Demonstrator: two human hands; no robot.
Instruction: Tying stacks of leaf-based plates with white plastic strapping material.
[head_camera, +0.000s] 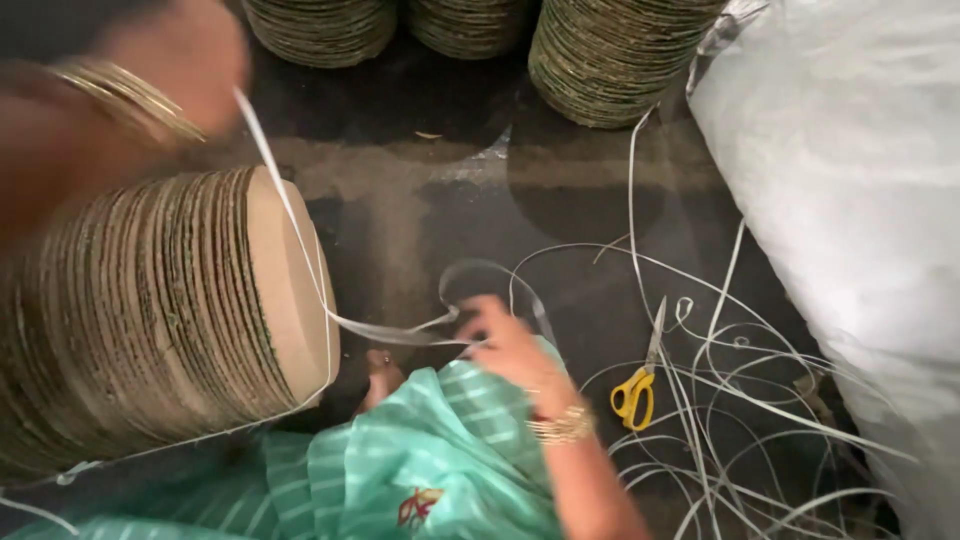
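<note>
Here, from the head camera, my left hand (165, 70) is raised above the bundle of brown disc plates (150, 320) lying on its side, and it is too blurred for me to tell whether the fingers are closed on the white strap (300, 235), though the strap runs straight up to it. My right hand (505, 345) sits just right of the bundle's flat face, fingers pinched together on the strap's other run. The strap crosses that flat face and a thinner run passes under the bundle.

I judge the risks so: if the strap slides off the face's edge, the discs could fan apart. The loose strap tangle (740, 420) farther right of the bundle could snag my pull. The yellow-handled scissors (640, 385) lie in it, near my right wrist. 3 more stacks (610, 55) stand beyond the bundle.
</note>
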